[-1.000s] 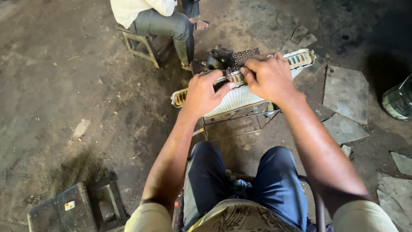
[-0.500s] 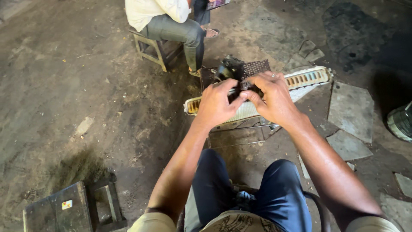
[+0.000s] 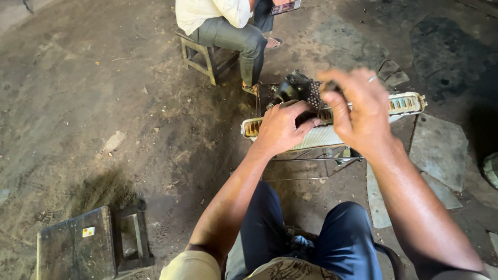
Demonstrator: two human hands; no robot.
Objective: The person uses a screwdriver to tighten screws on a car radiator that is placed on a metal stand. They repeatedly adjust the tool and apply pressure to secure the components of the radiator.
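Left hand point(image 3: 282, 127) is clamped down on the long pale finned metal radiator core point(image 3: 332, 132), which sits across a thin wire stand right ahead of both hands. Right hand point(image 3: 358, 111) is raised just above it, fingers pinched on something small and dark, can't tell what. Beyond both hands there's a black cast-metal motor part point(image 3: 293, 88) and someone on a wooden stool point(image 3: 199, 57).

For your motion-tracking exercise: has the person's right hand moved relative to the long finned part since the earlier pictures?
Yes. The right hand has lifted up off the long finned part, while the left hand stays pressed on it.
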